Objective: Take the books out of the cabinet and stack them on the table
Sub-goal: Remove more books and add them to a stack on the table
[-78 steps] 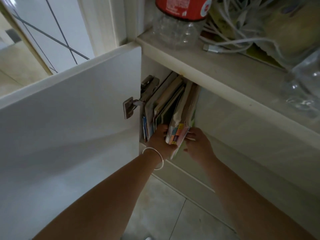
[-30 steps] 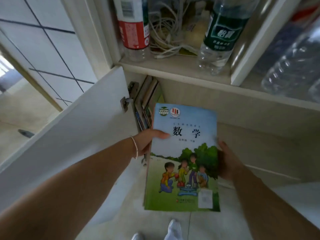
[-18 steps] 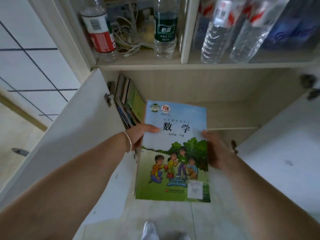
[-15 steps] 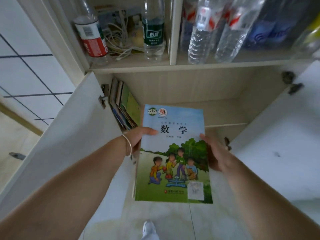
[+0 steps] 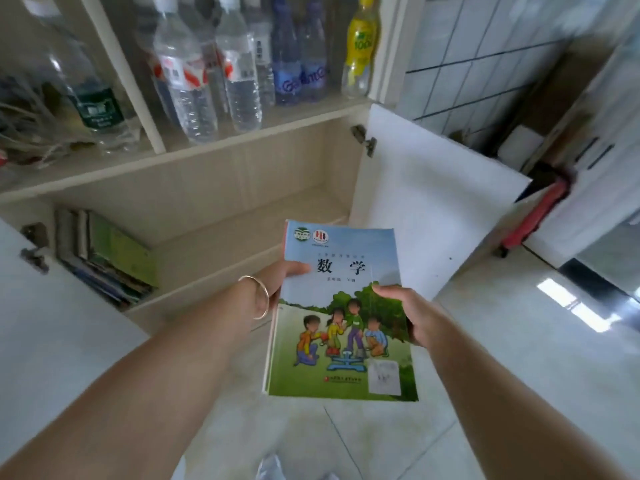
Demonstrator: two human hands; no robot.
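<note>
Green-covered, the textbook [image 5: 341, 317] was held flat in front of the open cabinet [image 5: 242, 188], the left hand [image 5: 280, 277] pinching its left edge and the right hand [image 5: 412, 313] its right edge, while more books [image 5: 107, 254] leaned in the lower shelf's left corner.

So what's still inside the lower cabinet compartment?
A row of books leans against the left wall of the lower compartment; the rest of the shelf shows bare. The textbook held in both hands hides its front right corner.
</note>
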